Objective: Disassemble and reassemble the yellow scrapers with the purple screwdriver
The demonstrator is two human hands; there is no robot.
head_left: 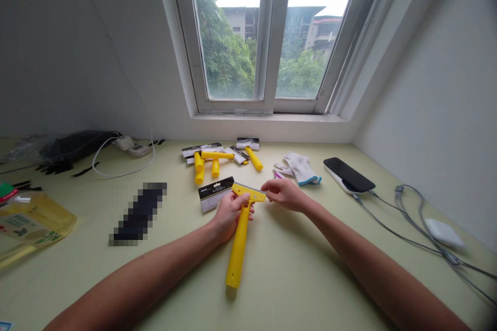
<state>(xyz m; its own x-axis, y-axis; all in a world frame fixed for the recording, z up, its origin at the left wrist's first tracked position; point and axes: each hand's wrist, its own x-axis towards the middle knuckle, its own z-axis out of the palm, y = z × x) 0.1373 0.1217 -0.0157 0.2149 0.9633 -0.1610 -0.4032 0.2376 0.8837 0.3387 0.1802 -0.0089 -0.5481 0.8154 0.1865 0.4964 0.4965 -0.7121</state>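
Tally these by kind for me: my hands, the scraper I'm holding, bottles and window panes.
Left hand and right hand: 2
Held scraper: 1
Bottle: 1
Window panes: 2
Total: 6

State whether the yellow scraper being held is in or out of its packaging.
Out. The yellow scraper shows bare head and handle, with the left hand directly on it.

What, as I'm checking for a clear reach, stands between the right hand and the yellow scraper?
Nothing visible. The right hand has its fingertips right by the near end of the head of the scraper; I can't tell if they touch. The left hand grips it from the other side, and the glove lies beyond, out of the way.
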